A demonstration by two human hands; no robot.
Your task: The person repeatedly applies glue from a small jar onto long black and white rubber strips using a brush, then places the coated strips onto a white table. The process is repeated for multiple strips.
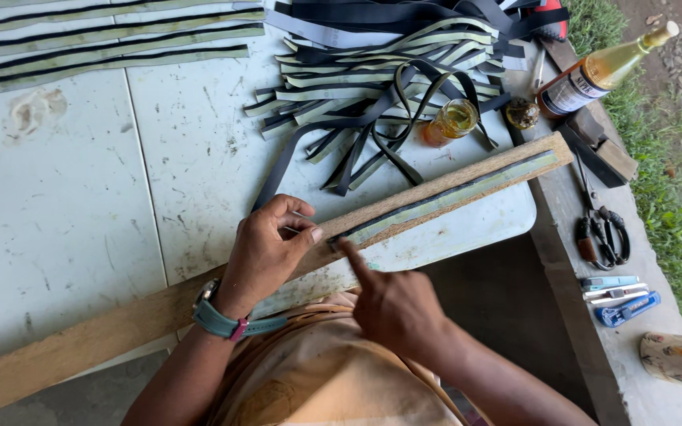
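A long wooden plank (467,177) lies diagonally across the white tiled table (80,205). A narrow green-and-black strip (451,199) lies along the plank's top face. My left hand (266,252), with a teal watch on its wrist, grips the plank at the strip's near end, thumb pressed beside it. My right hand (392,304) points its index finger onto that same end of the strip, the other fingers curled.
A pile of cut strips (380,75) lies at the back, more long strips (104,43) at the far left. A small glass of amber liquid (453,120), a bottle (601,71), scissors (601,233) and blue utility knives (621,296) sit at the right, by grass.
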